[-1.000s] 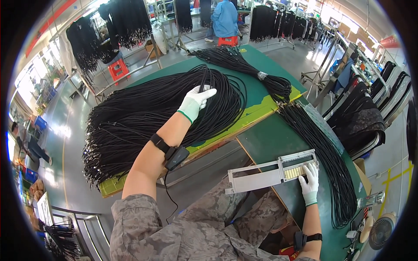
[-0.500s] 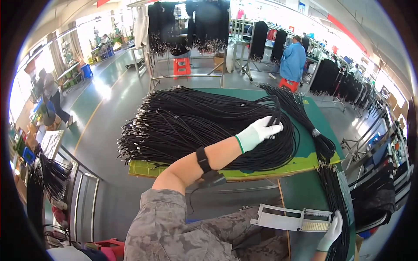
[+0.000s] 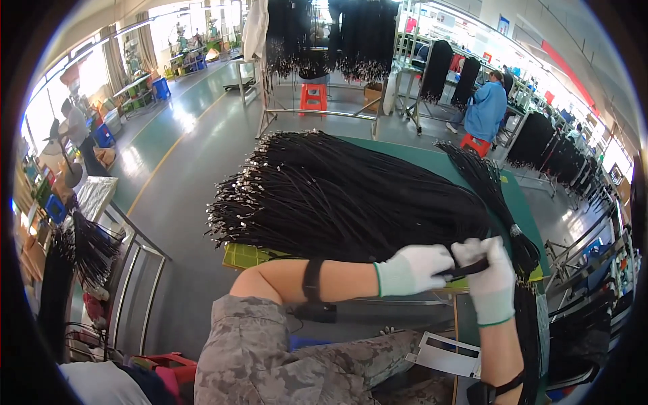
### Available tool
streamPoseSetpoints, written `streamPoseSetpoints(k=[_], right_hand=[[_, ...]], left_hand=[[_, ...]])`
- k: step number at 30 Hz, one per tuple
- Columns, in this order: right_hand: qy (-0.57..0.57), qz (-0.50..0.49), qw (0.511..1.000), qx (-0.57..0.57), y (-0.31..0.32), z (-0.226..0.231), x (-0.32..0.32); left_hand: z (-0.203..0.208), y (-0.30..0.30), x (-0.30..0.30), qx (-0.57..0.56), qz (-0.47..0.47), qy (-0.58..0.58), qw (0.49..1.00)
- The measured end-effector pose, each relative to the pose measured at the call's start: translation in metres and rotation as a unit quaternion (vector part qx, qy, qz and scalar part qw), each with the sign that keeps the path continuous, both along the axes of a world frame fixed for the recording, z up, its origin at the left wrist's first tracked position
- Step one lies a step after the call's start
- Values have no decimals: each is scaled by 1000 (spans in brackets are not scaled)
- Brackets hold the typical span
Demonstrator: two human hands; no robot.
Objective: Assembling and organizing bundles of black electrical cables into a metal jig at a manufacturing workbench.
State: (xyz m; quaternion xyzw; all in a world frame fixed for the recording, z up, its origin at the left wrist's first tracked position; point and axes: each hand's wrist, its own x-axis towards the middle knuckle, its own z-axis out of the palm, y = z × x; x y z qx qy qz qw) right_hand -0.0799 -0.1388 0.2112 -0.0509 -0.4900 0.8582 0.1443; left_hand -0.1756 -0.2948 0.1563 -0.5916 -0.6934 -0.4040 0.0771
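A large pile of black cables (image 3: 364, 189) with silvery connector ends fanned to the left lies across the table. At its near right edge my two white-gloved hands are close together. My left hand (image 3: 415, 270), coming from the left, has its fingers closed on a short dark stretch of black cable (image 3: 467, 269). From the other side my right hand (image 3: 489, 273) is bent over the same stretch, fingers closed round it. Motion slightly blurs the fingertips, and how many strands are held cannot be told.
Another bundle of black cables (image 3: 482, 179) runs along the table's right side and hangs over its edge. A pale metal frame (image 3: 447, 356) lies below my right wrist. Ahead stand a hanging rack (image 3: 320, 115) and a seated person in blue (image 3: 487, 106); another person (image 3: 79, 135) stands at left.
My left hand has come down from the top of the pile toward me. My right hand has risen from the metal frame to meet it. The view has shifted, moving the scene rightward.
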Motion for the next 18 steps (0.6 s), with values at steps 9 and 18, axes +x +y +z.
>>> streamPoseSetpoints(k=[9, 18], right_hand=[[-20, 44, 924, 380, -38, 81, 38], [110, -79, 973, 186, 45, 60, 112]], left_hand=[[64, -14, -52, 202, 116, 254, 939], [-5, -115, -152, -137, 215, 286, 924]])
